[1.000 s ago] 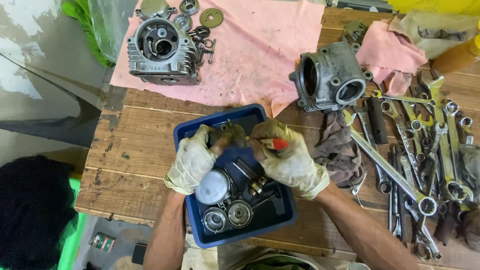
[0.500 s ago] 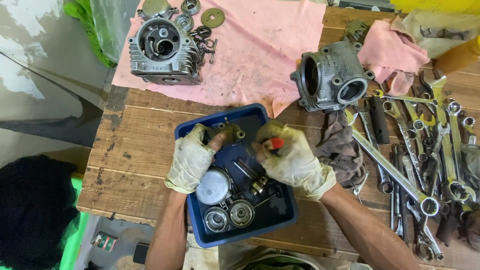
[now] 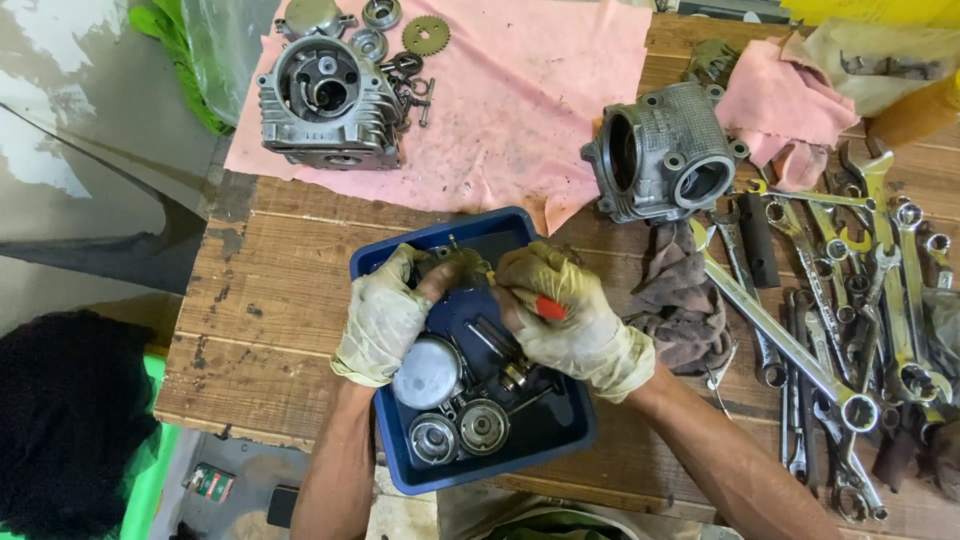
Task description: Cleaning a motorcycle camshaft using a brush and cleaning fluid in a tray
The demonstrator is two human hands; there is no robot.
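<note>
Holding a small dark metal engine part point(image 3: 462, 268) over the far end of the blue plastic tray point(image 3: 575, 440), the left hand point(image 3: 385, 318) in a stained work glove is closing thumb and fingers around its near side; the part is looking like a rocker or bracket, though grime and the gloves are hiding its shape.

Right hand point(image 3: 565, 318), also gloved, is gripping a red-handled tool point(image 3: 548, 308), its fist closed and its tip hidden toward the part.

Handling, as judged: the part is appearing stiff, dense for its size and oily, so likely slippery; taking it by its flat outer faces, clear of the tool's tip, is seeming safest.

Lying in the tray below the hands:
- a piston point(image 3: 427, 372), crown up, just beside the left wrist
- two round bearings or gears point(image 3: 460, 432) near the front wall
- a short shaft point(image 3: 500, 355) between the hands

Sitting on the wooden bench:
- a finned cylinder head point(image 3: 328, 105) on the pink cloth point(image 3: 530, 90)
- a cylinder block point(image 3: 665, 152) at the cloth's edge
- a brown rag point(image 3: 680, 300) touching the right wrist
- a spread of spanners point(image 3: 850, 300) to the right
</note>
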